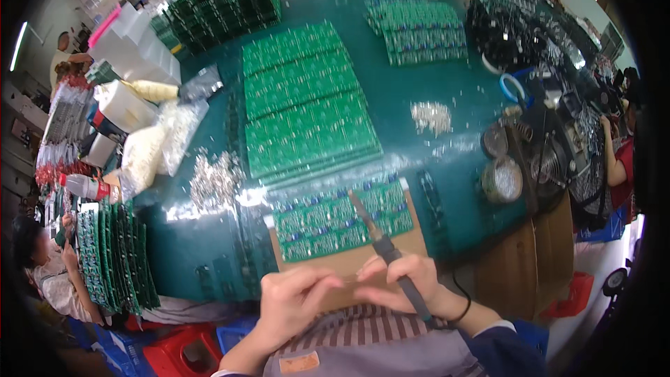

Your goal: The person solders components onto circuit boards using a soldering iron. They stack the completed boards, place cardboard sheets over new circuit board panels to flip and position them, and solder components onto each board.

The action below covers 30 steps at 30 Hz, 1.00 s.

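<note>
My right hand grips a soldering iron by its dark handle. The iron's tip points up and away, over a green circuit board panel. That panel carries blue parts and lies on a sheet of brown cardboard in front of me. My left hand is closed in a pinch just left of my right fingers, near the cardboard's front edge. What its fingertips hold is too thin and blurred to name.
Stacked bare green boards lie beyond the panel. Loose metal parts form piles at the left and right. A solder wire reel stands at the right. Upright boards and a drink bottle are at the left, near a co-worker.
</note>
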Each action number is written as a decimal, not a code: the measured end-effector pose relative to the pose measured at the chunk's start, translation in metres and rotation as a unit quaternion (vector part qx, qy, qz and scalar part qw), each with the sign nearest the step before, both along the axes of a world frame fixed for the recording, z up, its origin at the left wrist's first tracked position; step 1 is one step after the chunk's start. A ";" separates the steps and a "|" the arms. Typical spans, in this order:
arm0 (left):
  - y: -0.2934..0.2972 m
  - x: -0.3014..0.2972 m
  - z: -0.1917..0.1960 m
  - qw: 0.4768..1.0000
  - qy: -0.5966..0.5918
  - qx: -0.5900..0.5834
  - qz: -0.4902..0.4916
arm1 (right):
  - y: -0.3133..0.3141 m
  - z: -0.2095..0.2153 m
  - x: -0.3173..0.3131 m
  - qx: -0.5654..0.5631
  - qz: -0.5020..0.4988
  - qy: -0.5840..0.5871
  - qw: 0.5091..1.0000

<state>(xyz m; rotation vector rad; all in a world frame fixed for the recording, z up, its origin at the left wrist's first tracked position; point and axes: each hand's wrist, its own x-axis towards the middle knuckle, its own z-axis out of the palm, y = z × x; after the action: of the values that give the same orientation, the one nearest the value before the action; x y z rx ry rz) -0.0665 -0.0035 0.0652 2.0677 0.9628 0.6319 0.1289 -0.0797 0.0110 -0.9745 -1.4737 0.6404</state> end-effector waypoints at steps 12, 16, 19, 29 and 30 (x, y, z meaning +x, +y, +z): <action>-0.004 0.039 -0.015 0.998 -0.001 0.002 -0.061 | -0.012 -0.007 0.030 -0.075 -0.095 -0.092 0.988; 0.012 0.057 -0.024 0.983 0.030 0.182 0.008 | -0.023 -0.012 0.055 -0.124 -0.227 -0.078 0.963; 0.015 0.081 -0.029 0.973 0.069 0.220 -0.004 | -0.035 0.000 0.073 -0.153 -0.228 0.001 0.962; -0.002 0.101 -0.069 0.962 0.111 0.245 -0.047 | -0.071 0.000 0.074 -0.264 -0.277 0.010 0.924; -0.003 0.102 -0.070 0.963 0.106 0.243 -0.043 | -0.072 -0.007 0.073 -0.219 -0.267 0.016 0.938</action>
<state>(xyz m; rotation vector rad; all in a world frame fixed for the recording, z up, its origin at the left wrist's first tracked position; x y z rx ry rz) 0.0351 -0.0062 -0.0046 2.6422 0.8901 0.6580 0.2022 -0.1512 0.0036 -1.6276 -0.9788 0.5837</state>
